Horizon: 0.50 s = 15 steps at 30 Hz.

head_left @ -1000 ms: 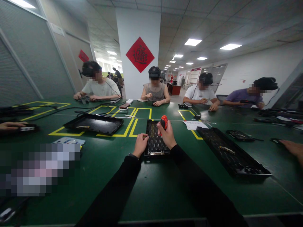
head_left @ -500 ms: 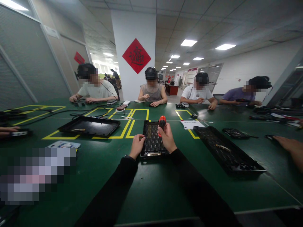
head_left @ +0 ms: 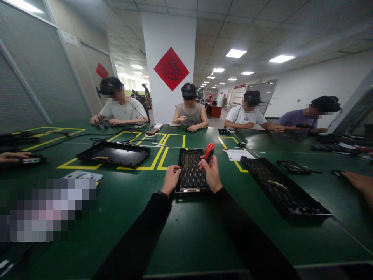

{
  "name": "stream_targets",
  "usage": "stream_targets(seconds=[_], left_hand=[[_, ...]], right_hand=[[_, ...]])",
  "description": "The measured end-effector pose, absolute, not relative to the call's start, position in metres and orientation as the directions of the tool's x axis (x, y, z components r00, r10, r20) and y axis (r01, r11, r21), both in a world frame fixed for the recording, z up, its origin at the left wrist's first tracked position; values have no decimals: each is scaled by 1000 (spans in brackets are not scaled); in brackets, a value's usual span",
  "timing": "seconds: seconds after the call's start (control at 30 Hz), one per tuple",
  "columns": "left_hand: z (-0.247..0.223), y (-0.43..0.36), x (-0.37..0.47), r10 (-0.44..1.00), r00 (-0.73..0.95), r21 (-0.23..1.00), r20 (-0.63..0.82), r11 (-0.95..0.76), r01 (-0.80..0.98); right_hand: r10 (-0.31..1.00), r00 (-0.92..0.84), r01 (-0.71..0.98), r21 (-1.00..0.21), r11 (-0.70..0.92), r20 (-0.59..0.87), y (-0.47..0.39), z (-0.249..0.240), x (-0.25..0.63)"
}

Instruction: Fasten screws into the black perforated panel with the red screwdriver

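Note:
In front of me on the green table lies a shallow black case (head_left: 192, 171) with rows of small shiny marks inside and a pale strip at its near end. My left hand (head_left: 171, 179) grips the case's left edge, fingers closed on it. Over the right side of the case, my right hand (head_left: 212, 173) is wrapped around a screwdriver (head_left: 209, 151) with a red and black handle, tilted with its butt end up. The shaft and tip are hard to make out against the dark case.
Large black trays lie left (head_left: 115, 153) and right (head_left: 279, 186). A white paper (head_left: 237, 154) sits beyond the right tray. Cables (head_left: 72, 134) run across the left side. Co-workers sit opposite; other people's hands show at both edges (head_left: 357, 181).
The screwdriver handle has gone from nearly upright to leaning right, and my right hand has shifted slightly right. My left hand stays at the case's left edge. The view has turned slightly.

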State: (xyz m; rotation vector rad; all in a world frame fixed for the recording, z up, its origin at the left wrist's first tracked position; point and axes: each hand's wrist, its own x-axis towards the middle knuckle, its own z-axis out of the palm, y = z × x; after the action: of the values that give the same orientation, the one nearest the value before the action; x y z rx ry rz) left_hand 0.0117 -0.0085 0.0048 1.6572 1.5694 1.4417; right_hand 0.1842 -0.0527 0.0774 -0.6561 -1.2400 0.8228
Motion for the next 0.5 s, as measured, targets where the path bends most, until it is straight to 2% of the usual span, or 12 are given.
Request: stream_targets(seconds=[0.1,0.33,0.5], left_hand=[[4,-8,12,910,-186,854,372,-256,452],[3,-8,11,906,-179,843,383,-264,469],[3,-7,11,906,-182,845,383,-264,465]], right_hand=[[828,114,-118,-820,560,549,-54,77,184],[830,152,-208,-803,558,537,-59,72,187],[836,180,-149,-825,545,519,-56,60,190]])
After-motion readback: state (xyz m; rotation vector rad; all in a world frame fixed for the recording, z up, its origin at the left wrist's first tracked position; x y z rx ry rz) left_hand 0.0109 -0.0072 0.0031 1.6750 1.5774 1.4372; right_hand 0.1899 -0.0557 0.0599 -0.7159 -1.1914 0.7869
